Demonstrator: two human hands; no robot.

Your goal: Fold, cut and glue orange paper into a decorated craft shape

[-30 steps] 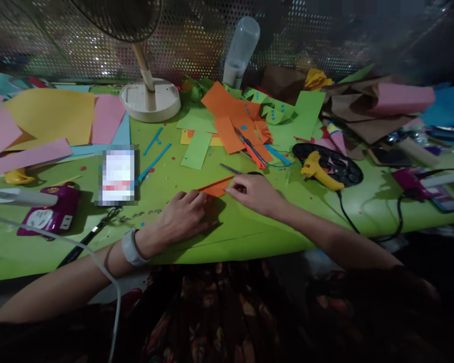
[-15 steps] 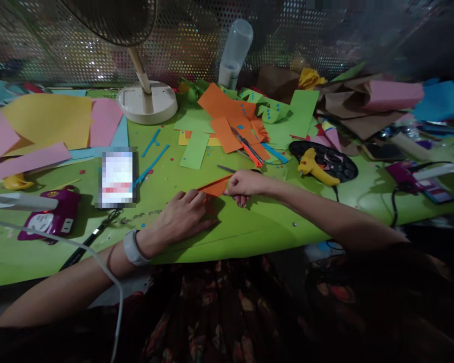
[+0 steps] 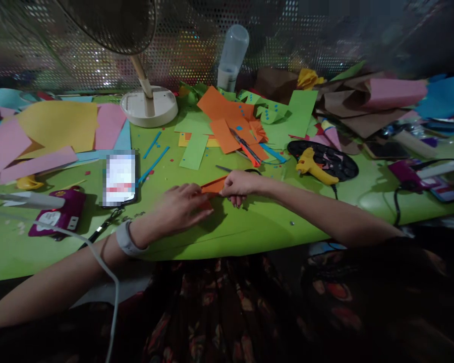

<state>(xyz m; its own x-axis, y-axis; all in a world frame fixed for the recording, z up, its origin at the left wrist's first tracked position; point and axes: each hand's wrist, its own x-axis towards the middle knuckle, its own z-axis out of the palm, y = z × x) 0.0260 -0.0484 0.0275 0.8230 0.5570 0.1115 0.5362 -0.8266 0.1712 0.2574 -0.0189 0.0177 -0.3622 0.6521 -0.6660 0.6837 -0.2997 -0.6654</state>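
A narrow folded piece of orange paper lies low over the table between my hands. My right hand is closed in a pinch on its right end. Over its left end, my left hand has its fingers stretched out and its thumb apart, with some orange showing between them. That hand covers the rest of the left end. Just behind my right hand, a thin dark blade points left, its other end partly hidden. Scissors lie on orange sheets farther back.
The green table carries a fan, a phone, blue strips and green paper. On the right are a yellow glue gun on a black palette. A white cable crosses my left forearm.
My left fingers have lifted and spread a little, and that hand has shifted slightly left along the orange paper. My right hand keeps its pinch. The view has tilted slightly.
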